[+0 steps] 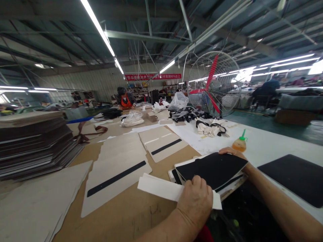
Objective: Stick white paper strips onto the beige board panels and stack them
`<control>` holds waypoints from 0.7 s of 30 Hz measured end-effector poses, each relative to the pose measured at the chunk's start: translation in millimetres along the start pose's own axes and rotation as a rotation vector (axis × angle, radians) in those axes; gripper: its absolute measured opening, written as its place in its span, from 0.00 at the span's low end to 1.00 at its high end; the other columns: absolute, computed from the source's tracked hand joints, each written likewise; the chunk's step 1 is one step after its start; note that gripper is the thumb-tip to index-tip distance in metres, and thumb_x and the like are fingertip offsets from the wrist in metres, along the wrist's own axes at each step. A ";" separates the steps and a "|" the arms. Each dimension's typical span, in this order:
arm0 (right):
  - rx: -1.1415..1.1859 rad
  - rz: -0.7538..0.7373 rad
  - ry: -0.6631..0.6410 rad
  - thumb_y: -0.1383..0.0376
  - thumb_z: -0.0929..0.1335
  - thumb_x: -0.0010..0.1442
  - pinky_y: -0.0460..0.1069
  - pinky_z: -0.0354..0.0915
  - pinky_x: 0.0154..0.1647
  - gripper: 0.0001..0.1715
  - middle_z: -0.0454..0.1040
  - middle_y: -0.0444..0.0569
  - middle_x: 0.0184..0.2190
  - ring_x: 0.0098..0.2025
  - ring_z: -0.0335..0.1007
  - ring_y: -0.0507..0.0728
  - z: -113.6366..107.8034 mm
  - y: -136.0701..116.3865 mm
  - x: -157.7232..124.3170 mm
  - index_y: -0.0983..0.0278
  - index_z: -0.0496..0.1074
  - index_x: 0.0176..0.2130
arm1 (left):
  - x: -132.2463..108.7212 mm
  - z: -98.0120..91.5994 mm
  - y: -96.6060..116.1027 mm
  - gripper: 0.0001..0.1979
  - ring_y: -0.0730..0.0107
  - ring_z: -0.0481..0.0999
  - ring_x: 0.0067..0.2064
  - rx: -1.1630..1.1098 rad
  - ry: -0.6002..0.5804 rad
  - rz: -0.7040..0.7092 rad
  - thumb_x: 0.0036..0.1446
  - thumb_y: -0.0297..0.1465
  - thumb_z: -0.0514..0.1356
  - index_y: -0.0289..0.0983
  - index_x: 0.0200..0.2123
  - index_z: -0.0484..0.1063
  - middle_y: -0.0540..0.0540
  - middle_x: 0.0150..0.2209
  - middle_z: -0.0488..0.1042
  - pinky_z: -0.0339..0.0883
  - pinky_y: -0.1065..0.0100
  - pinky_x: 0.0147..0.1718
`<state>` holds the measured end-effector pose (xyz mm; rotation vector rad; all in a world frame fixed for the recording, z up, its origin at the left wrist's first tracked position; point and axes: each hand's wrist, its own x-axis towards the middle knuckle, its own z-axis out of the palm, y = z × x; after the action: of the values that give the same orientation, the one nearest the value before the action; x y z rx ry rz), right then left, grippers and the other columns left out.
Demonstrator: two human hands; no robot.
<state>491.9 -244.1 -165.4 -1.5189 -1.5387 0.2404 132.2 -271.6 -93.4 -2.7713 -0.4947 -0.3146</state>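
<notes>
Worktop (121,215): long, brown-papered on the near side, white-covered on the right, running to the far end where a co-worker (124,97) stands.

Board stack (32,144): dark sheets piled high at the left edge. A caged fan (214,84) stands beyond the right side.

Tan panels (116,171): several lie flat in the middle, each with a black stripe. A black mat (297,178) lies flat at the right.

Black panel (212,168): top sheet of a small pile at the near edge, directly before the person, slightly skewed on the sheets below.

White strip (158,188): lies slantwise, its right end over the pile's near edge.

Left hand (195,200): grip closed, fingers curled down over the strip's right end where it meets the panel.

Right hand (230,152): laid on the panel's far right corner; whether the fingers hook under the edge cannot be told.

Glue bottle (239,143): upright, green cap, just beyond the right hand.

Assessment: the strip appears to be getting lined up against the panel. Any further move calls for holding the panel steady at its corner and keeping the edges square.
</notes>
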 end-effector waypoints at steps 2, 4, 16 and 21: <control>-0.004 -0.001 0.000 0.49 0.72 0.46 0.59 0.63 0.54 0.21 0.77 0.54 0.40 0.47 0.72 0.66 -0.8 0.1 -0.2 0.60 0.79 0.35 | -2.8 -2.4 1.7 0.07 0.58 0.68 0.37 0.011 0.039 0.017 0.63 0.29 0.50 0.35 0.33 0.65 0.44 0.32 0.67 0.65 0.61 0.25; -0.010 -0.002 0.007 0.48 0.72 0.46 0.59 0.62 0.55 0.22 0.77 0.55 0.42 0.48 0.71 0.67 -1.0 0.3 -0.7 0.60 0.79 0.36 | -6.1 -4.6 3.1 0.06 0.59 0.67 0.37 0.008 0.083 0.035 0.63 0.29 0.51 0.36 0.33 0.65 0.45 0.32 0.66 0.64 0.62 0.24; -0.100 0.112 -0.040 0.53 0.72 0.44 0.57 0.63 0.54 0.20 0.77 0.52 0.43 0.48 0.72 0.65 12.1 0.3 0.4 0.58 0.80 0.37 | 3.4 9.7 -25.5 0.09 0.53 0.68 0.45 -0.163 -0.197 -0.083 0.63 0.26 0.49 0.33 0.38 0.68 0.39 0.38 0.71 0.69 0.57 0.34; -0.202 0.354 0.010 0.58 0.67 0.47 0.59 0.68 0.46 0.24 0.80 0.54 0.37 0.40 0.76 0.66 1.2 11.3 -0.9 0.61 0.78 0.44 | -11.0 0.9 -44.1 0.12 0.54 0.70 0.45 -0.326 -0.294 -0.227 0.46 0.27 0.64 0.34 0.37 0.71 0.39 0.42 0.71 0.69 0.58 0.41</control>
<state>498.6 -241.9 -174.4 -1.9485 -1.3095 0.2851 106.0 -235.2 -85.7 -3.1002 -0.9069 -0.0346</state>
